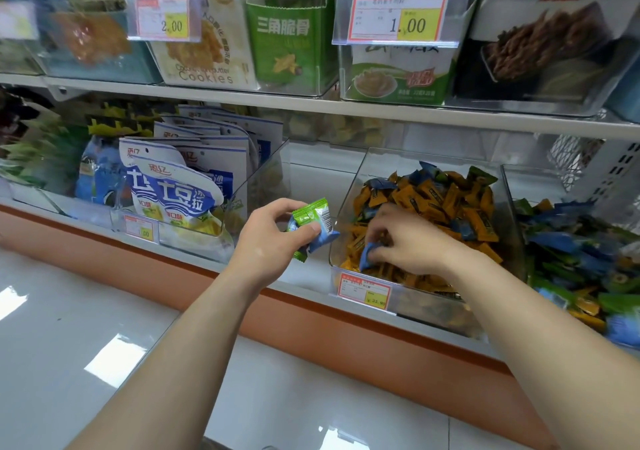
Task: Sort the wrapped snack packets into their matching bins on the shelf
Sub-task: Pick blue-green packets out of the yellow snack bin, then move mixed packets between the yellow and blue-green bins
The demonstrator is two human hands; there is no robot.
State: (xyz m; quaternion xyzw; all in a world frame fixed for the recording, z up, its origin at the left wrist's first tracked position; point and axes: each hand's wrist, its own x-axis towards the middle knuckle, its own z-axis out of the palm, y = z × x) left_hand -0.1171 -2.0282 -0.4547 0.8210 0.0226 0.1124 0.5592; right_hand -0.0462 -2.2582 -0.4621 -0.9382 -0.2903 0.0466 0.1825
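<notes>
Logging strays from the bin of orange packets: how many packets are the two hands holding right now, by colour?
Green packet: 1, in the left hand
Blue packet: 2, this one in the left hand, another pinched by the right hand
Total: 3 that show

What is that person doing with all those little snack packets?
A person is sorting snacks at a shop shelf. The left hand holds a small green wrapped packet and a small blue wrapped packet together, just in front of the shelf. The right hand reaches into the clear plastic bin of mostly orange wrapped packets and pinches a stray blue packet there. The neighbouring clear bin on the right holds blue and green packets.
</notes>
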